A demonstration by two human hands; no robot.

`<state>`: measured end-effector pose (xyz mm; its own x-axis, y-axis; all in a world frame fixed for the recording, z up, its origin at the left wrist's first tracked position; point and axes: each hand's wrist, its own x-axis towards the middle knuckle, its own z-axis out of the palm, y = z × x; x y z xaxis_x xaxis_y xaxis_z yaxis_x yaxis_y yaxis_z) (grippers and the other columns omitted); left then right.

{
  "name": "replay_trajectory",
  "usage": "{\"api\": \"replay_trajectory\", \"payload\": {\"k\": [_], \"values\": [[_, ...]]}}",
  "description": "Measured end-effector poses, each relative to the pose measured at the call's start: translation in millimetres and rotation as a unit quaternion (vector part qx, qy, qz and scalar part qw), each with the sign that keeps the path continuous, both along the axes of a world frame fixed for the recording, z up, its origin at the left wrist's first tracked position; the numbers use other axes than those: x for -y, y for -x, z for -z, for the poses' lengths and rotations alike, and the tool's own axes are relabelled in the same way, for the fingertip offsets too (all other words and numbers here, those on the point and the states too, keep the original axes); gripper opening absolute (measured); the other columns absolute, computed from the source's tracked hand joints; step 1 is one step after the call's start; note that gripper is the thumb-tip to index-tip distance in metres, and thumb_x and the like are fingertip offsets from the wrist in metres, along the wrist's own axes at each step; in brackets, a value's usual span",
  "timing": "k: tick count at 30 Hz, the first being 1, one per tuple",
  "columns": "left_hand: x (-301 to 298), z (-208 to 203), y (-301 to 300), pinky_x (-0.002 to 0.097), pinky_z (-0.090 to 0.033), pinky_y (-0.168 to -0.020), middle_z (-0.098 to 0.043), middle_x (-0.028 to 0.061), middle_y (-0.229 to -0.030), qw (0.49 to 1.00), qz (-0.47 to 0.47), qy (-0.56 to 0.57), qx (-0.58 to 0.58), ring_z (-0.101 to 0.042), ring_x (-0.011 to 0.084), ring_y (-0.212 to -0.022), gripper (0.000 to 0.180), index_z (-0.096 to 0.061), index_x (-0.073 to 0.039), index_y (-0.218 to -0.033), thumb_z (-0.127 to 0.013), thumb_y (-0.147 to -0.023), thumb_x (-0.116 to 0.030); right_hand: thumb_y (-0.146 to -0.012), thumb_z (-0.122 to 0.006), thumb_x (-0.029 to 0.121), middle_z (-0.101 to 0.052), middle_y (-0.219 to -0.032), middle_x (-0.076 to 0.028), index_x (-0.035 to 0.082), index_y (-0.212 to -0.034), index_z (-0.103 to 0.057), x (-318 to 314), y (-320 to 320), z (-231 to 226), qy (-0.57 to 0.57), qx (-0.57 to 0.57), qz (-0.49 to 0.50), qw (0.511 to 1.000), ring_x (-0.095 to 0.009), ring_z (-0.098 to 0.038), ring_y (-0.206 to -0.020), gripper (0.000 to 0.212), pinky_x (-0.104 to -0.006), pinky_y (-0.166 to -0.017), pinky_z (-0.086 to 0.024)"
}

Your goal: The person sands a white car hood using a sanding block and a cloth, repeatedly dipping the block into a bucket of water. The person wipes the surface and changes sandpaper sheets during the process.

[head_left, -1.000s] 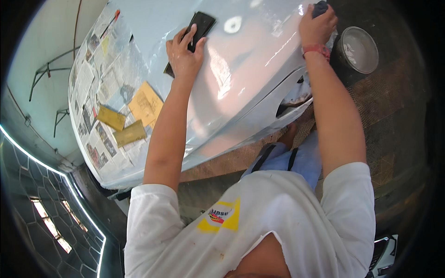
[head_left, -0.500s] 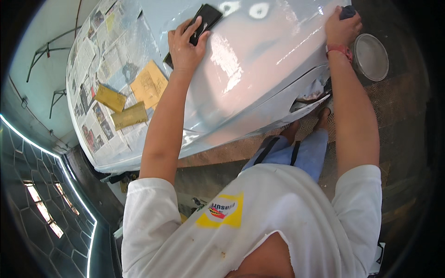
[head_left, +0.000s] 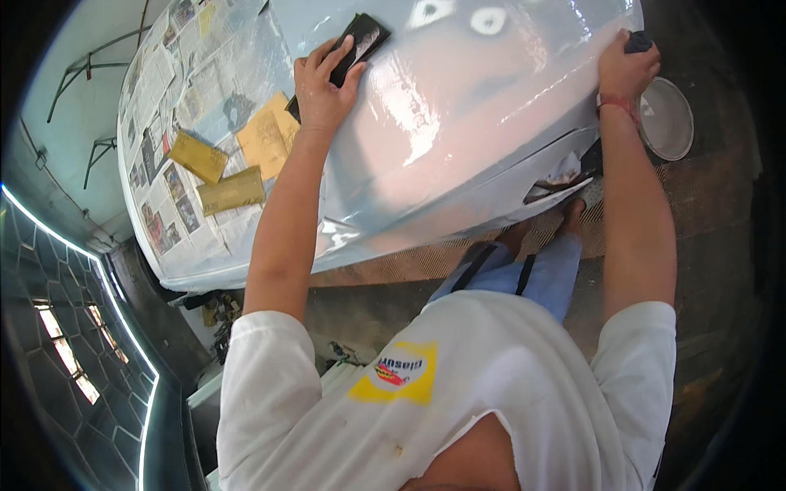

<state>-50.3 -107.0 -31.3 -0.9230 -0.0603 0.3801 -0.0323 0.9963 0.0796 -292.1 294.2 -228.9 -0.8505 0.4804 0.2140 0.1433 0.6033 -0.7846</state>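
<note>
Pressing black sanding block [head_left: 358, 45] flat w/ my left hand [head_left: 321, 86], fingers spread over its near end; block sits on wet pale-blue panel [head_left: 458, 139] toward far edge, long axis running diagonally away from palm. Right hand [head_left: 624, 72] clamped round dark object [head_left: 639, 41] at panel's right edge, beside metal bowl [head_left: 667, 121].
</note>
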Motion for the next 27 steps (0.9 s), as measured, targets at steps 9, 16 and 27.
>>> {"api": "replay_trajectory", "payload": {"k": [9,16,27], "values": [[-42,-15,-127,0.0428,-0.052,-0.097,-0.075,0.0105,-0.136,0.995,0.020,-0.022,0.095,-0.066,0.0334,-0.110,0.051,-0.081,-0.019,-0.137,-0.092,-0.087,-0.026,-0.098,-0.075,0.045,-0.062,-0.140,-0.030,-0.002,-0.145,-0.056,-8,9,-9,-0.013,0.009,0.008,1.000,-0.050,-0.061,-0.132,0.069,-0.0575,-0.112,-0.050],[0,2,-11,0.0438,-0.052,-0.099,-0.076,0.0106,-0.133,1.000,-0.001,-0.001,-0.006,-0.066,0.0341,-0.110,0.050,-0.080,-0.018,-0.137,-0.092,-0.088,-0.025,-0.098,-0.076,0.044,-0.063,-0.141,-0.031,-0.003,-0.146,-0.056,-1,6,-9,0.003,0.002,0.013,1.000,-0.049,-0.060,-0.134,0.070,-0.0562,-0.114,-0.050],[-8,1,-13,0.0427,-0.052,-0.099,-0.076,0.0116,-0.132,1.000,0.007,-0.007,0.004,-0.067,0.0328,-0.107,0.051,-0.081,-0.018,-0.136,-0.093,-0.087,-0.024,-0.100,-0.076,0.043,-0.062,-0.141,-0.029,-0.002,-0.145,-0.057,2,5,-10,0.014,-0.007,0.008,1.000,-0.048,-0.059,-0.135,0.066,-0.0565,-0.115,-0.049]]}}
